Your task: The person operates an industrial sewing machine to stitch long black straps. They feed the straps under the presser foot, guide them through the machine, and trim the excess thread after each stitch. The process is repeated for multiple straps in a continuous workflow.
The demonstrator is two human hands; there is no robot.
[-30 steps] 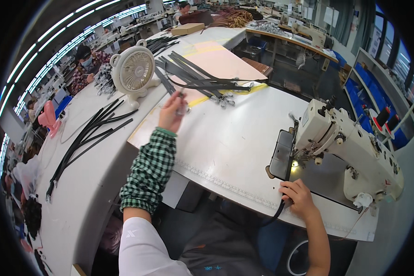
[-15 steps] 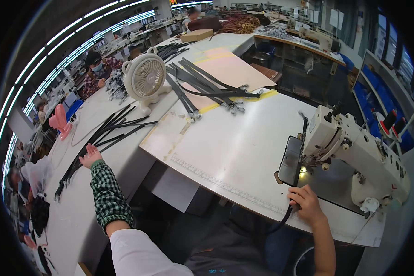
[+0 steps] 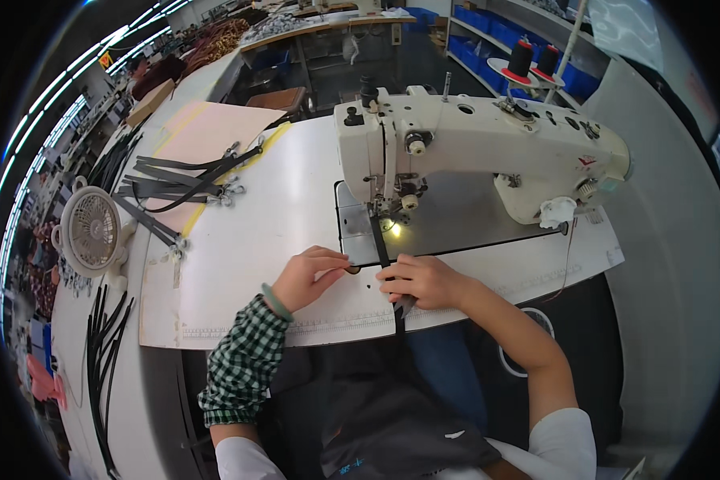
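Bright ceiling lights (image 3: 118, 34) upper left, dark floor (image 3: 412, 70), blue-binned shelves (image 3: 474, 29), grey right-hand wall (image 3: 668, 232).

This camera rides on the person's head, the left one of a side-by-side pair, looking steeply down and forward over the lap (image 3: 392, 400) onto the white table (image 3: 256, 232). From up there the table's near edge bows across below the middle, climbing toward its near right corner; the near left corner sits well toward the left of the view. The left hand (image 3: 300, 280) and right hand (image 3: 424, 282) fall close to the centre, near the lens, with the sewing machine (image 3: 488, 132) just beyond. So wide a fisheye even catches ceiling lights (image 3: 118, 35) slanting at upper left, all inside a dark, rounded rim.
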